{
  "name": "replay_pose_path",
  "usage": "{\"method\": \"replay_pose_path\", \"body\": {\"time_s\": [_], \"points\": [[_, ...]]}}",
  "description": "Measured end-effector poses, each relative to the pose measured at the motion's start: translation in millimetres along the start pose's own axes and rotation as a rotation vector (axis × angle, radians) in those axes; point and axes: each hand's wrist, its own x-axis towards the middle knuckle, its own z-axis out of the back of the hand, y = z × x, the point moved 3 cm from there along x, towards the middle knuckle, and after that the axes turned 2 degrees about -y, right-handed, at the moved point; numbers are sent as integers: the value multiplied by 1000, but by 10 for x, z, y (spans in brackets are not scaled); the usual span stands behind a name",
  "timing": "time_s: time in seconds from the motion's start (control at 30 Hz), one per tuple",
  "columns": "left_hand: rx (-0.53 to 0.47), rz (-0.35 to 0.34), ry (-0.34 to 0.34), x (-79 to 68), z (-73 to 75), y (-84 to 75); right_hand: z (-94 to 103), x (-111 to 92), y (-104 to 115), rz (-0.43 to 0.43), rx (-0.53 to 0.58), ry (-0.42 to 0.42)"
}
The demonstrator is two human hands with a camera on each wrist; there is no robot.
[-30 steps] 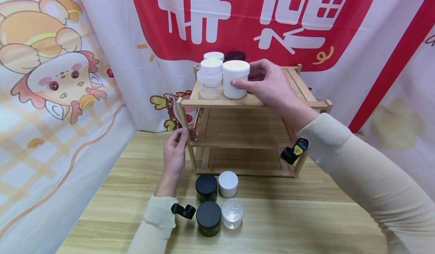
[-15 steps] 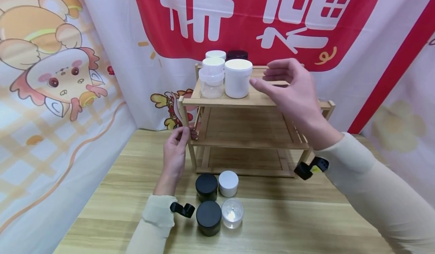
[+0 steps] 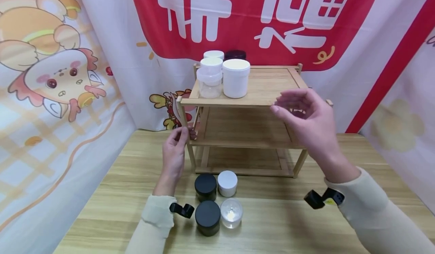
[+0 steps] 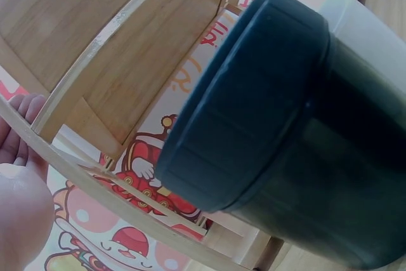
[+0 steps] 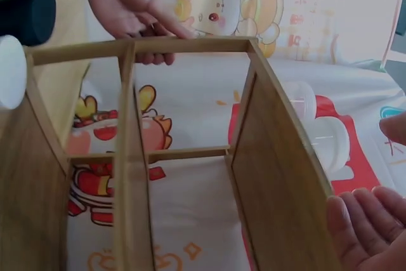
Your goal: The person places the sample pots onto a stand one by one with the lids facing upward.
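Observation:
At the left front post of a three-tier wooden shelf rack (image 3: pixel 238 102), my left hand (image 3: pixel 174 148) holds the post between thumb and fingers. The fingertips are partly hidden behind the wood; the hand (image 4: pixel 22 176) is at the edge of the left wrist view. My right hand (image 3: pixel 310 122) hovers before the rack's right end, fingers loosely curved, nothing in them. On the top shelf's left side stand a large white jar (image 3: pixel 236 78), a clear jar (image 3: pixel 209 84) with a white-topped jar (image 3: pixel 211 63) behind it, another white jar (image 3: pixel 213 54) and a dark jar (image 3: pixel 235 54).
In front of the rack, two black-lidded jars (image 3: pixel 205 186), a white-lidded jar (image 3: pixel 227 182) and a clear jar (image 3: pixel 232 213) stand on the wooden table (image 3: pixel 272 223). Printed curtains (image 3: pixel 112 31) hang behind and beside the table. A black-lidded jar (image 4: pixel 254 106) looms close in the left wrist view.
My right hand let go of the large white jar on the top shelf and moved right and down, away from it. My left hand stayed at the post.

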Motion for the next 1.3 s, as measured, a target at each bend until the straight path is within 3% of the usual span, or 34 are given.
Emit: {"method": "replay_pose_path", "body": {"time_s": [0.2,0.6,0.8,1.07,1.3], "points": [[-7,-18,1,2,-5,5,4,-185,-136,91,109,2],[5,0,-19,13,17,31,-172,-464,-622,-7,138,119],[2,18,9,21,34,5,-308,-589,-833,-50,135,163],[1,8,81,11,8,-71,-479,-730,-1060,-166,-5,201],[4,0,95,3,27,-111,-627,-797,-1242,-178,-48,292]]}}
